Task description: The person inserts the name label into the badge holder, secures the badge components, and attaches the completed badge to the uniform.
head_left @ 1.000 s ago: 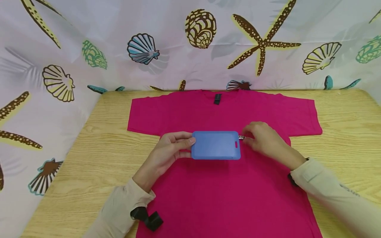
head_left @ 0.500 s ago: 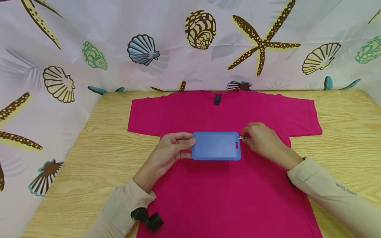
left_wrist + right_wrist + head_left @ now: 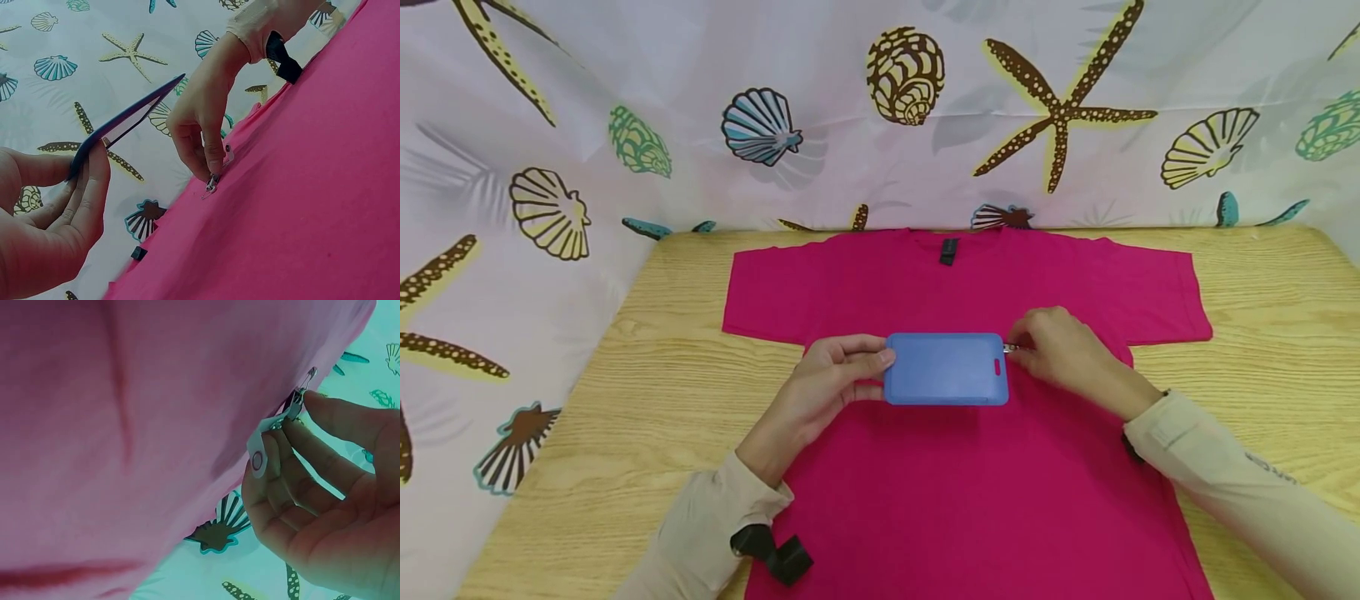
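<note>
My left hand pinches the short left edge of a blue badge holder, thumb on top and fingers beneath. The holder is raised above a magenta T-shirt, its slotted end pointing right. Just beyond that end, my right hand pinches a small metal badge clip between thumb and fingers. A clear strap with a snap button hangs from the clip, and a thin pin-like wire sticks out at its other end. The left wrist view shows the clip close to the shirt; whether they touch, I cannot tell.
The shirt lies flat on a wood-grain table, its collar label at the far edge. A cloth printed with shells and starfish hangs behind and at the left. A black strap dangles from the left sleeve.
Both hands keep nearly the same places and grips. The right forearm has shifted slightly left, and the clip's visible end has turned a little.
</note>
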Demonstrator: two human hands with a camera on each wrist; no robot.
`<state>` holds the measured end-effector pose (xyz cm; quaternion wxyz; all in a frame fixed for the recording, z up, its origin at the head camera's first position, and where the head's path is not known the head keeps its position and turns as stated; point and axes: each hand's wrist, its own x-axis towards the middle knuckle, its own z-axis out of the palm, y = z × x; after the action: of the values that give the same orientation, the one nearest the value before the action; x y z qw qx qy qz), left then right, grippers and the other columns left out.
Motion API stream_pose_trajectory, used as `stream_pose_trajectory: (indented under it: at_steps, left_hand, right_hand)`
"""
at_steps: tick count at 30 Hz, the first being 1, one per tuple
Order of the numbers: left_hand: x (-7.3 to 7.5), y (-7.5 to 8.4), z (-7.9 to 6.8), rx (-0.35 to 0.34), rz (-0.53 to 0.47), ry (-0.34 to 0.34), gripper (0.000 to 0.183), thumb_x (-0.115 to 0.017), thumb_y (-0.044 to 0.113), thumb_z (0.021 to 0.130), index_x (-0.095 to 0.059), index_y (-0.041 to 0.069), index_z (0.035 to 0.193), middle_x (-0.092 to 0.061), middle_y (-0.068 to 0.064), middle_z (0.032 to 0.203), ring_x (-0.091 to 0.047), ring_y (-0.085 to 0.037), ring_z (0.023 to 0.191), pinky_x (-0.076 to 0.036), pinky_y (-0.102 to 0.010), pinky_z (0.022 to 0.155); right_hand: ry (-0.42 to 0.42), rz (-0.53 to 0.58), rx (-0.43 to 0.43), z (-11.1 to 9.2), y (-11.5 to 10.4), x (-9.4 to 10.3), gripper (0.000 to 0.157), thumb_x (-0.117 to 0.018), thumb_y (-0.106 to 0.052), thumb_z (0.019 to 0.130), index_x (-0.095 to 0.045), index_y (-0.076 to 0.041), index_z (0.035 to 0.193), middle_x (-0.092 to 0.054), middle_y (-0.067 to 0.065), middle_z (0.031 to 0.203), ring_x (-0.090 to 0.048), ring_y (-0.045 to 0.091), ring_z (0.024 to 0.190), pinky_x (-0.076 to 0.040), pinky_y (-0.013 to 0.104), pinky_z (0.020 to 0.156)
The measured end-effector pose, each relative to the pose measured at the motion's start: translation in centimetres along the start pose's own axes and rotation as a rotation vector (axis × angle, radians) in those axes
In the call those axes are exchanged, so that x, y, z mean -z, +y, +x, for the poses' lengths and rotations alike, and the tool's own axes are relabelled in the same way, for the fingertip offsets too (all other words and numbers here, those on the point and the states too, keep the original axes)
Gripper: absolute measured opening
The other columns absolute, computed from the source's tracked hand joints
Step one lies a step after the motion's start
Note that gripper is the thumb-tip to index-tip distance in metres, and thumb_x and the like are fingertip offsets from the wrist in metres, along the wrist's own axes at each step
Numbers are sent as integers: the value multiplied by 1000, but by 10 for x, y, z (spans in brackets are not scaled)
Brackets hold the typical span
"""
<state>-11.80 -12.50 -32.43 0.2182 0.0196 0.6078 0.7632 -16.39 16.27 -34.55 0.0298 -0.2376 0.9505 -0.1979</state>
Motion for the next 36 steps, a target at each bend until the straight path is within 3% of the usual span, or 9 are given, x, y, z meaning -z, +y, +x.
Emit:
stream_pose_trajectory:
  at_steps: [12, 16, 23, 28, 36]
  left_hand:
    - [0, 0, 0, 0, 5, -5, 17, -57, -1, 91, -60, -5, 108, -68, -4, 86, -67, -16, 75, -58, -31, 71]
    - [0, -1, 0, -3, 2, -6, 17, -57, -2, 91, -60, -4, 107, -68, -4, 85, -67, -16, 74, -58, -31, 70]
    - [-1, -1, 0, -7, -5, 0, 16, -57, -2, 91, -61, -5, 106, -69, -4, 85, -67, -15, 73, -58, -30, 69]
    - [-1, 0, 0, -3, -6, 4, 16, -57, -2, 91, -60, -4, 106, -68, -4, 85, -67, -16, 74, -58, -30, 69]
    - [1, -1, 1, -3, 0, 0, 17, -58, -1, 91, -61, -5, 107, -69, -5, 86, -67, -17, 75, -58, -31, 70]
  right_hand:
    - [-47, -7, -44, 3, 0, 1, 4, -74, -8, 80, -71, -6, 80, -62, 3, 75, -56, 19, 67, -50, 36, 58]
    - [-48, -7, -56, 2, -1, 2, 10, -73, -8, 81, -66, -7, 73, -58, 1, 68, -54, 17, 62, -48, 34, 54]
    - [5, 33, -70, 0, 0, 3, 16, -72, -6, 76, -59, -8, 69, -54, -2, 59, -49, 15, 54, -43, 29, 49]
    - [40, 100, -73, -1, 1, 4, 17, -76, -5, 72, -60, -8, 70, -59, -2, 63, -53, 14, 57, -46, 30, 53]
    - [77, 302, -109, -2, 1, 8, 22, -79, -2, 75, -60, -2, 87, -69, 8, 79, -66, 20, 71, -53, 34, 67]
